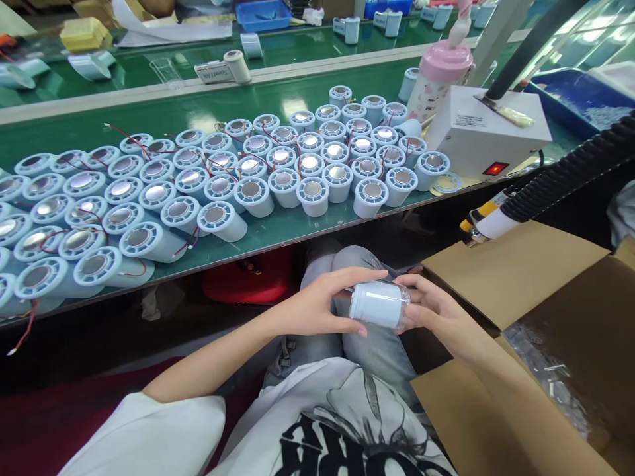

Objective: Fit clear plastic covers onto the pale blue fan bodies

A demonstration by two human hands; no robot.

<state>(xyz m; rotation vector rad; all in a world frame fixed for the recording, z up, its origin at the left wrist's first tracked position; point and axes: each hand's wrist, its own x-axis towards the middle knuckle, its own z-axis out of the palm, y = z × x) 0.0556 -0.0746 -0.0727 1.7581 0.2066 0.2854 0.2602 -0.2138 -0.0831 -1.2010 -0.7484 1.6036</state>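
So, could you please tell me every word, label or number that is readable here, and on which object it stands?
"Speed FAN" (likely; blurred): pale bar by the far rail.
Shirt: large black letters, cut off; I cannot read them.
White machine: print too small.
Pale pieces farther back: marks too blurred.
Held cylinder: no text visible.

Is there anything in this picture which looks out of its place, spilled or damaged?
A pink-lidded tumbler stands beside the rows of blue units, which seems a personal item among parts. A brush-like tool lies on the white box, whose red switch is lit. No spill shows; the held cylinder looks undamaged.
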